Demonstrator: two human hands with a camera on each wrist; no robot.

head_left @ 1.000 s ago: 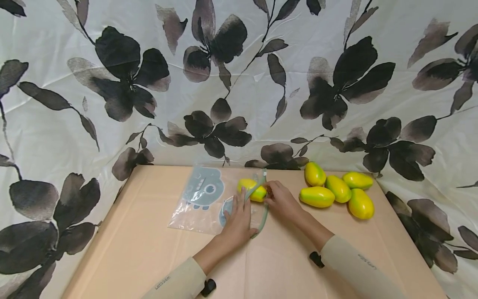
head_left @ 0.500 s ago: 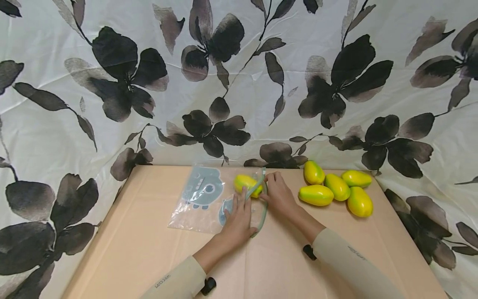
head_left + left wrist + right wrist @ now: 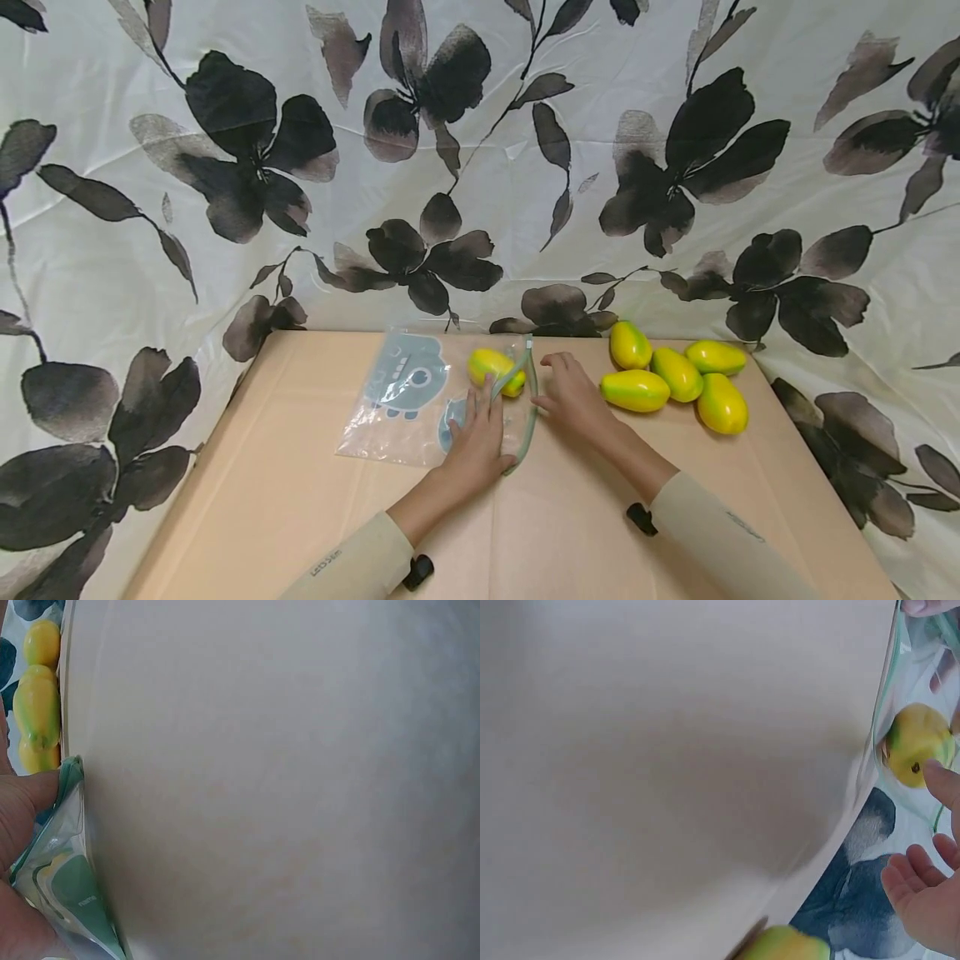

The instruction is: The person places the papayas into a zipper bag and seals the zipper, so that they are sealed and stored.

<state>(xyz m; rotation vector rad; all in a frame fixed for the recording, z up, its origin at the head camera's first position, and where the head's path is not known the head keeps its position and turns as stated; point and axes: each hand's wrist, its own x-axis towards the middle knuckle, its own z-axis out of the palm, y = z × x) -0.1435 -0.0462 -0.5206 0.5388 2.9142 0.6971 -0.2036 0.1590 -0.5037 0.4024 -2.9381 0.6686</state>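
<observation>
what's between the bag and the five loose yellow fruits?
The right hand, above the tan surface, sits between the bag and the loose fruits. Shows in the head view.

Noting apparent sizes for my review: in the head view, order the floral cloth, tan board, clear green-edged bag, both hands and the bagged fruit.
Largest to smallest:
1. Floral cloth
2. Tan board
3. Clear green-edged bag
4. Left hand and right hand, too alike to rank
5. Yellow-green fruit in the bag

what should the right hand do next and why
Perhaps reach for the nearest loose fruit: the right hand holds nothing, one fruit lies inside the bag, and its mouth stands open with the left hand resting on it.
</observation>
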